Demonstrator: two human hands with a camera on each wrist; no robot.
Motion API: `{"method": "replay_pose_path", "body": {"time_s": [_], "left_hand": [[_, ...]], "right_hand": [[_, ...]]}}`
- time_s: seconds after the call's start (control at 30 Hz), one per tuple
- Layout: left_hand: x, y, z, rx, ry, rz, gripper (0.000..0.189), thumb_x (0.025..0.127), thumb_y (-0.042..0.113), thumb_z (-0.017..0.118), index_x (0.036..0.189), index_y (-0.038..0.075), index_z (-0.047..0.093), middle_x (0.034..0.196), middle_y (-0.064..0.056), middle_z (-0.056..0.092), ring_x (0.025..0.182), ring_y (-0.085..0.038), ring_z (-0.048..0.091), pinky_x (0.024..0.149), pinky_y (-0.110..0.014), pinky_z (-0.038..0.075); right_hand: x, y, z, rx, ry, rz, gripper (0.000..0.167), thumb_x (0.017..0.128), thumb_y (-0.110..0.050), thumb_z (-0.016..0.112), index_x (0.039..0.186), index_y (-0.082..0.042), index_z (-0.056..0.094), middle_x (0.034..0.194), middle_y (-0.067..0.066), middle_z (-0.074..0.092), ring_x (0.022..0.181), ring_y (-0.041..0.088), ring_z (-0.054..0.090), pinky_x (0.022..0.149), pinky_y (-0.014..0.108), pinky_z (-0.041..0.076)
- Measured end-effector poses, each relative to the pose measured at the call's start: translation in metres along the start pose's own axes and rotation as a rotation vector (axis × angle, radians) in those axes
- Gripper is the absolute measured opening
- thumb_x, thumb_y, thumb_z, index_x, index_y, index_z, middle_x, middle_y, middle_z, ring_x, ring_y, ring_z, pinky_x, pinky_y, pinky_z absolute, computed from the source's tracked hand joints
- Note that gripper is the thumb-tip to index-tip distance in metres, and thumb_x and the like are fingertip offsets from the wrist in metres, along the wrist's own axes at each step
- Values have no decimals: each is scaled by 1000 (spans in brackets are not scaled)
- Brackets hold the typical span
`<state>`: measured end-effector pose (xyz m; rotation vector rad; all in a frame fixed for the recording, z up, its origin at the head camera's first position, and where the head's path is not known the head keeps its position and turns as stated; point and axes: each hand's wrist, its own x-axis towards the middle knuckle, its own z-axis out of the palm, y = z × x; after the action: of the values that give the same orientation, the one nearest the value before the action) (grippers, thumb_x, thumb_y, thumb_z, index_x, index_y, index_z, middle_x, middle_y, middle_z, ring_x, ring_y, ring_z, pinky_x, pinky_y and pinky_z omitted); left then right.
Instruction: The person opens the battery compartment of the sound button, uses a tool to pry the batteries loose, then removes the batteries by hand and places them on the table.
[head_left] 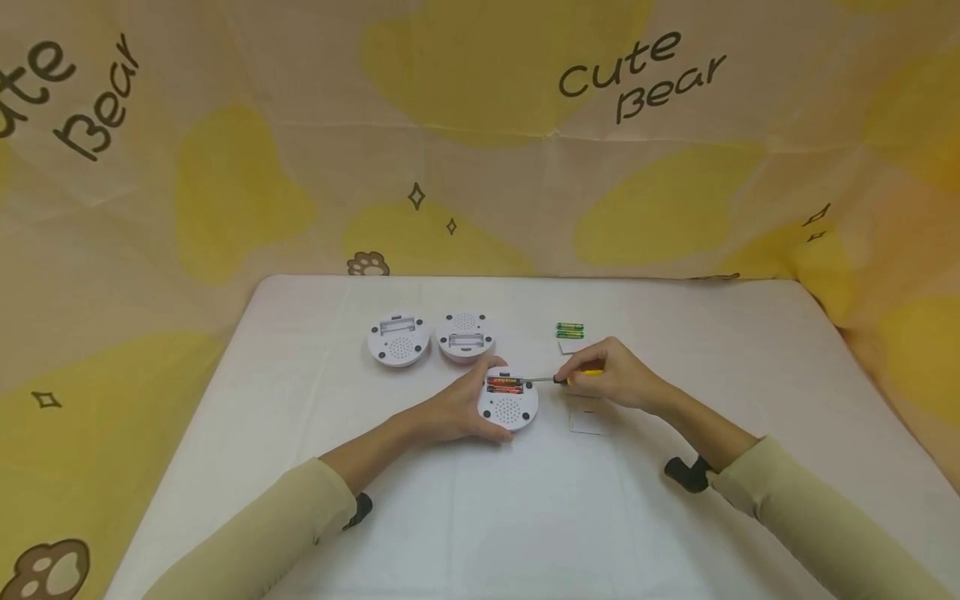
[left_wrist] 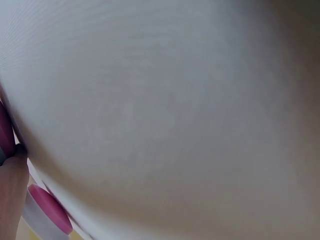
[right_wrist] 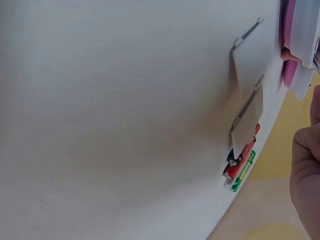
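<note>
My left hand (head_left: 450, 410) grips a round white device (head_left: 507, 412) by its sides, thumb at the near edge and fingers at the far edge. Its underside faces up, showing a speaker grille, dark feet and an uncovered compartment with red and black batteries (head_left: 505, 385). In my right hand (head_left: 622, 377) is a screwdriver (head_left: 542, 380) with a yellow handle, its thin shaft pointing left. The tip lies right at the compartment's right end. The right wrist view shows the right hand (right_wrist: 305, 170) at its edge; the screwdriver is mostly out of that view.
Two more white devices (head_left: 399, 343) (head_left: 466, 335) lie upside down behind, their battery compartments bare. Green batteries (head_left: 570, 331) lie at the back right. Flat white covers (head_left: 588, 423) (right_wrist: 247, 122) lie beneath and beside the right hand, with red batteries (right_wrist: 240, 162) near one.
</note>
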<state>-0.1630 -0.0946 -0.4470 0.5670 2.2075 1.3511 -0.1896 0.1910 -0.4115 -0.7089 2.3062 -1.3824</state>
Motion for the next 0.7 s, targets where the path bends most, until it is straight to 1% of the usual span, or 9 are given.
{"method": "replay_pose_path", "body": {"time_s": [0.17,0.3,0.5,0.7], "left_hand": [[0,1,0,3,-3,2,109,70,26,91,153,12,21,139,-4,46,124,-18,45,111,-42,30],[1,0,0,1,-3,1,109,70,26,92,152,13,22,137,-2,47,122,-17,46,110,-41,31],[-1,0,-1,-14,-9,8,107,69,25,92,150,15,23,131,-1,50,115,-17,49,104,-38,34],[-1,0,-1,-10,-13,2,108,70,26,92,151,16,22,133,0,49,116,-16,49,104,-38,33]], "right_hand": [[-1,1,0,17,19,44,17,90,1,62,98,1,77,101,9,75,96,18,67,85,22,51],[-1,3,0,22,28,56,18,91,1,61,98,-2,77,103,9,74,99,20,67,85,22,52],[-3,2,-1,30,25,47,17,90,1,61,99,1,76,103,11,74,99,20,66,85,22,51],[-3,1,-1,64,21,72,18,91,1,61,100,4,75,103,10,74,99,18,66,85,23,51]]}}
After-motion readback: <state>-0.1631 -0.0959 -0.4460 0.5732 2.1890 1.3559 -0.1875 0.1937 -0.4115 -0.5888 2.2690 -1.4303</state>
